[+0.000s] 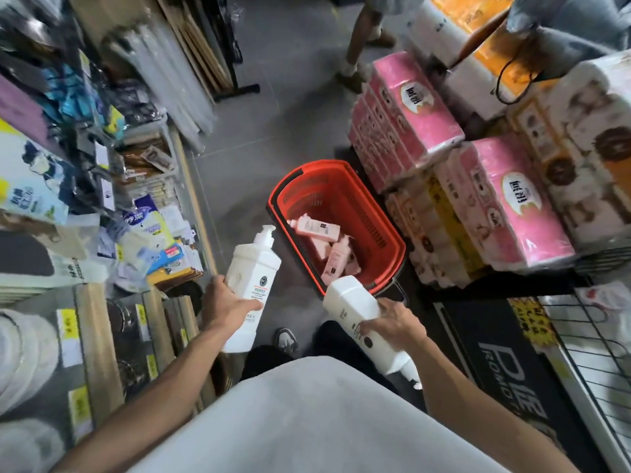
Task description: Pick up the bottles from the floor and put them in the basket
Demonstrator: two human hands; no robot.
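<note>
A red shopping basket [389, 247] stands on the grey floor ahead of me, with several pink bottles [319, 228] lying inside. My left hand [227, 303] grips a tall white pump bottle [251, 274], its pump pointing up and away, just left of the basket. My right hand [397, 324] grips a second white bottle [351, 305], held with its base toward the basket's near rim and its pump end pointing back at me.
Shelves of packaged goods [146, 230] line the left. Stacked pink tissue packs [406, 121] and paper rolls crowd the right, close to the basket. A dark mat [505, 367] and a wire rack [594, 349] lie at the near right. A person's legs [358, 46] stand far up the aisle.
</note>
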